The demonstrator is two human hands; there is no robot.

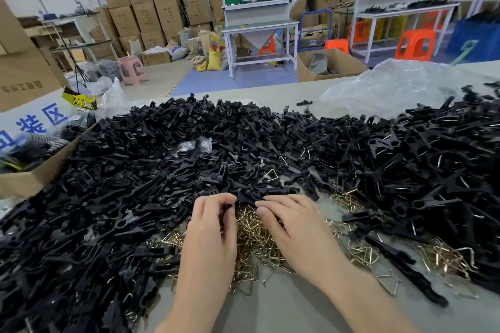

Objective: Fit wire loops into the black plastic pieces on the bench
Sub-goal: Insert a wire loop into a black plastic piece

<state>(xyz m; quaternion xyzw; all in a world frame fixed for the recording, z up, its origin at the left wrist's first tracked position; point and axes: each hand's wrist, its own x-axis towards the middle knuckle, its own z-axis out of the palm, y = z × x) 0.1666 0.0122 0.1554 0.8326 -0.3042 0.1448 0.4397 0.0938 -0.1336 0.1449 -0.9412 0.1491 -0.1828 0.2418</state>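
Both hands work at the brass wire loops (251,230) at mid-bench (284,305).
The left hand (213,227) pinches one black piece (228,207) in curled fingers. The right hand (292,224) bends its fingertips onto the loop heap; its grasp cannot be determined. Black plastic pieces (162,170) are heaped all around. At left, a white panel (40,121) reads "装区" in blue, and a yellow pack (79,101) reads "PRO".

Black piece (229,207) in left hand (211,224)
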